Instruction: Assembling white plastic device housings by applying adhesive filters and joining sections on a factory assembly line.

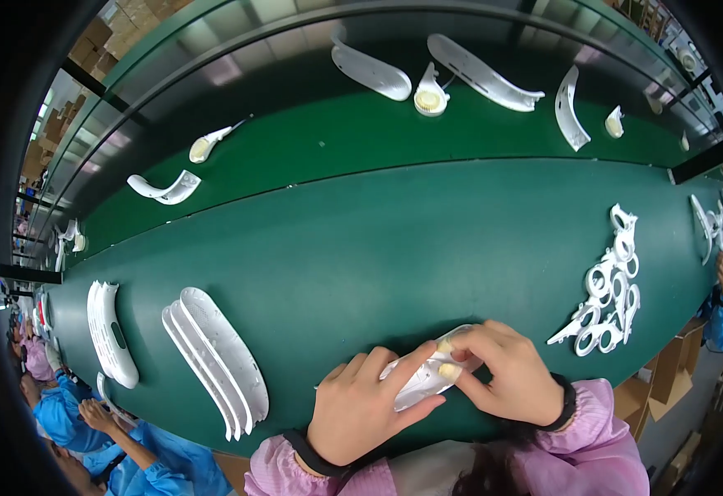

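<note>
Near the front edge of the green table, I hold a white curved plastic shell [418,386] between both hands, its hollow side up. My left hand [355,411] is closed round its left side, with the thumb along the near edge. At the shell's far right end, my right hand [517,374] grips with bent thumb and fingertips. Those fingers partly cover that end, so I cannot make out whether a small part lies under them. To the left lies a nested stack of similar white shells [228,351].
Another white shell [114,339] lies farther left. White ring-shaped parts [618,285] are heaped at the right. Beyond the table runs a green belt [295,157] carrying scattered white parts. A cardboard box [667,372] stands below right; blue-sleeved people work at both sides.
</note>
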`<state>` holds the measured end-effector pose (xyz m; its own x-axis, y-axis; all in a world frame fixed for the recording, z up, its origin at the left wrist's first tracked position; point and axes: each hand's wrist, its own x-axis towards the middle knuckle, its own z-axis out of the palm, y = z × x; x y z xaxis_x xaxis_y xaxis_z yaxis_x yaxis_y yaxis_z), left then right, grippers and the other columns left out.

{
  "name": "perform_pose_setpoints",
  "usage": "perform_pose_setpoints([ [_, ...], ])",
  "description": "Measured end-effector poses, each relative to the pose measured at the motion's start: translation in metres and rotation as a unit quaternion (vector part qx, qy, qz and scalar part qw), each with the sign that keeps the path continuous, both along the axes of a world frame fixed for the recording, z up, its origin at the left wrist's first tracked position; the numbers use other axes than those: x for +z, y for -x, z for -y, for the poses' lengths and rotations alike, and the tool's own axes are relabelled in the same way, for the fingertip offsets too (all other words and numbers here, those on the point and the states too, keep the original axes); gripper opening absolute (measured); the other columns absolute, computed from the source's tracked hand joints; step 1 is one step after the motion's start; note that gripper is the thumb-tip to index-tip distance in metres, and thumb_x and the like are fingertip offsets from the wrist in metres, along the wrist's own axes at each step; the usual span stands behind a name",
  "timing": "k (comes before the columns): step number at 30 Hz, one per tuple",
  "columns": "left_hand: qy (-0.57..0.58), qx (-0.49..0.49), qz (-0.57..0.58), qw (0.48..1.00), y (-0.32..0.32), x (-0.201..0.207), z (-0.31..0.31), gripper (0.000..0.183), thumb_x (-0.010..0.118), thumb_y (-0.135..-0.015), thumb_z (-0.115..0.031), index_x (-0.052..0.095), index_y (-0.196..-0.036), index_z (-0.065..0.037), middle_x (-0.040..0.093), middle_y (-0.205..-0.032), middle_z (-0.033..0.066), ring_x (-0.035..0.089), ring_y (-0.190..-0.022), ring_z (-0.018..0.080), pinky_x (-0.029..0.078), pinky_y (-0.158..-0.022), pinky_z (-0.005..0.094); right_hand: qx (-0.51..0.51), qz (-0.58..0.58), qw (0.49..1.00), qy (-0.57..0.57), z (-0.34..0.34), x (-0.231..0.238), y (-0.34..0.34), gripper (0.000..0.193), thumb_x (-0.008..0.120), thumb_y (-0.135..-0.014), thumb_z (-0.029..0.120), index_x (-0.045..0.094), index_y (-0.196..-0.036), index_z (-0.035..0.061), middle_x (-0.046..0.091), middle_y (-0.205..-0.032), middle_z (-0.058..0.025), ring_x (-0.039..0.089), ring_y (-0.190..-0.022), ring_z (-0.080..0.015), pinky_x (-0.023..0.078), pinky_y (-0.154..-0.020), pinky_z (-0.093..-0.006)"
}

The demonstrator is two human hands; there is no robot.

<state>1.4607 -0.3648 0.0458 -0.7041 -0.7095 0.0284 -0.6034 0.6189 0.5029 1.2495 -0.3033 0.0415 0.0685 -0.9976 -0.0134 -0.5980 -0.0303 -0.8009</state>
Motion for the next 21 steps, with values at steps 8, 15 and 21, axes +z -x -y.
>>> perform_pose_setpoints([
  [8,0.025,0.148,0.004,0.989,-0.042,0.004,0.009,0.062,0.090,-0.071,-0.037,0.070,-0.127,-0.020,0.062,-0.091,0.0059,0.065,-0.079,0.0260,0.052,-0.067,0.0389,-0.023,-0.244,0.955,0.167,0.111,0.061,0.071,0.013,0.074,-0.083,0.013,0.072,-0.093,0.0049,0.071,-0.091,-0.0111,0.067,-0.088,-0.0319,0.053,-0.078,-0.0415],
  [15,0.068,0.148,-0.027,0.986,-0.063,-0.006,0.011,0.056,0.089,-0.074,-0.034,0.070,-0.125,-0.019,0.061,-0.091,0.0062,0.062,-0.075,0.0261,0.051,-0.066,0.0399,-0.134,-0.505,0.832,0.186,0.242,-0.003,0.196,0.078,0.074,-0.086,0.030,0.041,-0.150,0.0018,0.057,-0.138,-0.0262,0.056,-0.128,-0.0399,0.047,-0.106,-0.0466],
  [21,0.029,0.168,-0.048,0.984,-0.079,-0.010,0.007,0.056,0.087,-0.076,-0.036,0.070,-0.127,-0.021,0.059,-0.088,0.0055,0.063,-0.073,0.0245,0.053,-0.066,0.0381,-0.207,-0.504,0.833,0.093,0.286,-0.027,0.234,0.029,0.060,-0.090,0.019,0.071,-0.115,0.0092,0.071,-0.111,-0.0246,0.068,-0.105,-0.0434,0.053,-0.093,-0.0509],
])
